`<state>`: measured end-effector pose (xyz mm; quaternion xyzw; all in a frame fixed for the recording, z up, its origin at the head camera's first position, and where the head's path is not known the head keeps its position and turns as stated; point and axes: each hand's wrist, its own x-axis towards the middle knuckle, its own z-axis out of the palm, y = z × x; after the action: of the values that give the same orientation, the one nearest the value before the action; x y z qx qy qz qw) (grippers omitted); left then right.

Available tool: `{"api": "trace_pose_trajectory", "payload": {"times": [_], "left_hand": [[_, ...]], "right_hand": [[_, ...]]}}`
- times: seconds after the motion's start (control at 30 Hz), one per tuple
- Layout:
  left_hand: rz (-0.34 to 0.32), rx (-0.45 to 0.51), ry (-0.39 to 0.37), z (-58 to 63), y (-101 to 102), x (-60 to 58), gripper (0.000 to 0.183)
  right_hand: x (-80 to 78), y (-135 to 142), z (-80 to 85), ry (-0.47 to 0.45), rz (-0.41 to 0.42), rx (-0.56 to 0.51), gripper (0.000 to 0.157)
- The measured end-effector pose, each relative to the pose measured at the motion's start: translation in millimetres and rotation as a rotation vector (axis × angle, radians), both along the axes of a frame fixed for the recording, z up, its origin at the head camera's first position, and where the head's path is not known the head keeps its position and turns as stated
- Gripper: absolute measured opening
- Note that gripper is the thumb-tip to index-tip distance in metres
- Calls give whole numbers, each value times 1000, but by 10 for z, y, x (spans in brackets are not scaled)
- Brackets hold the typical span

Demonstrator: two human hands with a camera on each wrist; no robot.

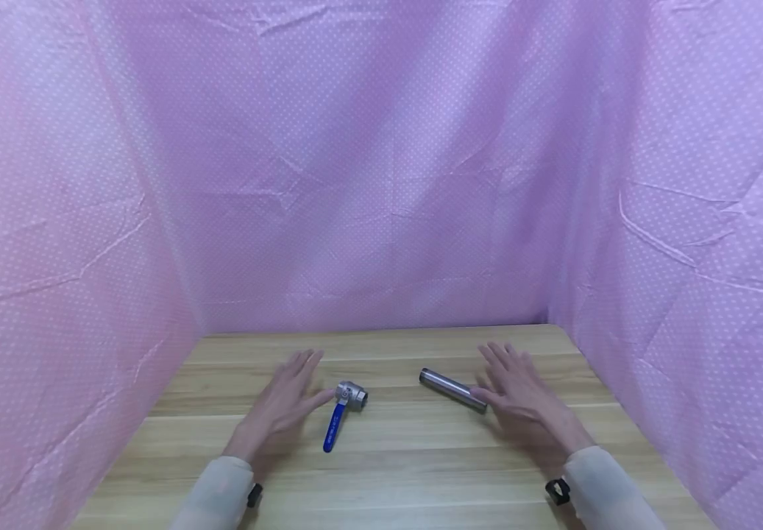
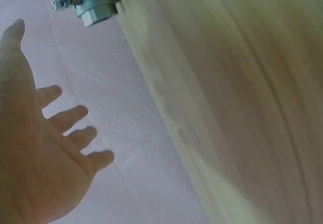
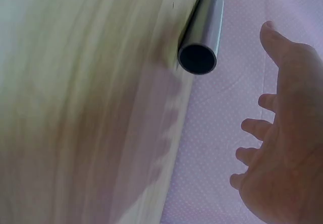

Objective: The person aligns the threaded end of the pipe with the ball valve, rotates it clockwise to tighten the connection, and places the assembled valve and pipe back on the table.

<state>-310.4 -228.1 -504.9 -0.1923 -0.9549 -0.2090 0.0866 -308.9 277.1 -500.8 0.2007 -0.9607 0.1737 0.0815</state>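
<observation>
A metal ball valve (image 1: 353,395) with a blue lever handle (image 1: 334,428) lies left of the middle of the wooden table, its handle pointing toward the near edge. Beside it on the left, my left hand (image 1: 286,395) is held out with fingers extended and thumb toward the valve; the left wrist view shows a gap between hand and valve (image 2: 96,4). Right of the middle lies a hollow steel pipe (image 1: 450,388), slanted. My right hand (image 1: 519,388) hovers at its near right end, thumb overlapping it in the head view, but apart from the pipe (image 3: 204,32) in the right wrist view.
The light wood table (image 1: 381,478) fills the lower middle. Pink dotted sheets (image 1: 381,184) hang behind it and along both sides. A black band piece (image 1: 558,491) shows at the right cuff, and another (image 1: 254,495) at the left cuff.
</observation>
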Motion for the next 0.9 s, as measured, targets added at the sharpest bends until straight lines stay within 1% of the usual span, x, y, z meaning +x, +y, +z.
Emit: {"api": "trace_pose_trajectory", "payload": {"times": [0.07, 0.17, 0.3, 0.43, 0.6, 0.77, 0.9], "left_hand": [[-16, 50, -71, 2, 46, -4, 91], [-47, 159, -187, 1, 116, -12, 85], [-87, 276, -287, -27, 187, -41, 79], [-103, 315, -330, -77, 229, -85, 81], [-117, 322, -360, -103, 256, -146, 78], [-139, 296, -365, -103, 259, -183, 75], [-142, 278, -375, -102, 267, -202, 75]], "right_hand": [[20, -18, -11, -48, 1, -32, 92], [50, -53, -36, -99, 7, -63, 91], [65, -92, -64, -142, 19, -89, 92], [54, -103, -87, -168, 28, -117, 93], [24, -106, -117, -189, 54, -143, 91], [4, -105, -128, -227, 62, -172, 91], [-5, -110, -134, -259, 59, -193, 91]]}}
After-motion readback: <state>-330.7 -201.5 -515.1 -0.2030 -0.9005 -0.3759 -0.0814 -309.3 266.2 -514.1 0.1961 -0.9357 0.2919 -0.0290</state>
